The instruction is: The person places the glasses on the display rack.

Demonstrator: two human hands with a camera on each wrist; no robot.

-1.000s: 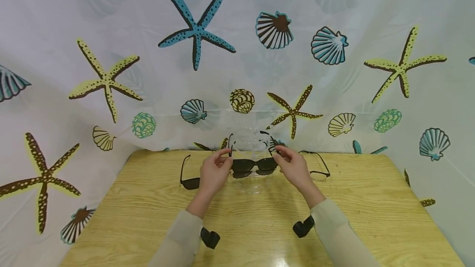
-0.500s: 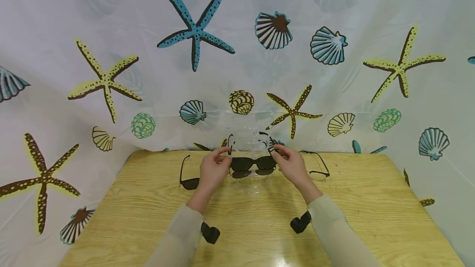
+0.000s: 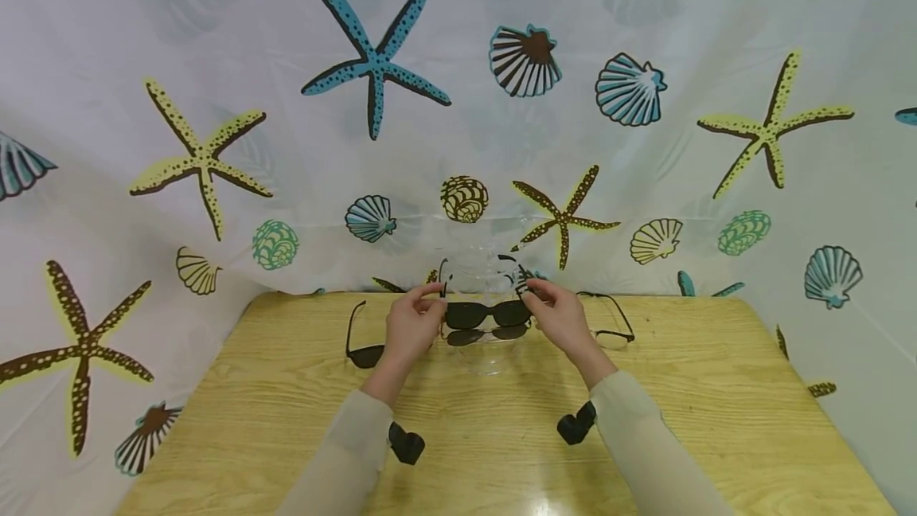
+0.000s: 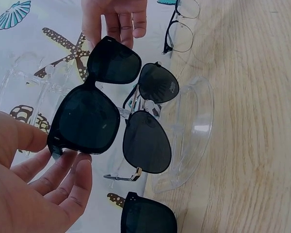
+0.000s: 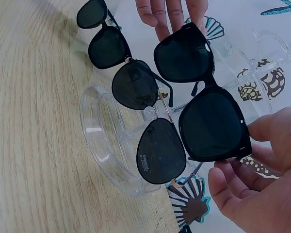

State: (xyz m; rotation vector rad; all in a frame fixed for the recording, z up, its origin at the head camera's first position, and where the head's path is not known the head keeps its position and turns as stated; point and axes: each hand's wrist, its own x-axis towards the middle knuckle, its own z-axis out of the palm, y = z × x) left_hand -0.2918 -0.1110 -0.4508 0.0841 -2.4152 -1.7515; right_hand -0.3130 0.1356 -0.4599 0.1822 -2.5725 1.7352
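Observation:
Both hands hold one pair of black thick-framed sunglasses [image 3: 466,315], lenses facing me. My left hand [image 3: 411,329] pinches it near the hinge on the left, and my right hand [image 3: 562,321] does the same on the right. Just below, thin metal-framed sunglasses [image 4: 148,143] with dark lenses sit on a clear plastic display stand [image 5: 94,128]. The black pair is in front of the stand's upper tiers; whether it rests on them I cannot tell.
Another pair of dark sunglasses [image 3: 368,355] lies on the wooden table [image 3: 487,428] beside the left hand. Clear-lensed glasses [image 3: 616,337] lie to the right. A cloth [image 3: 458,126] printed with starfish and shells hangs behind.
The black sunglasses have risen slightly, widening the gap above the metal-framed pair. Both hands keep their hold. The right forearm has shifted a little inward.

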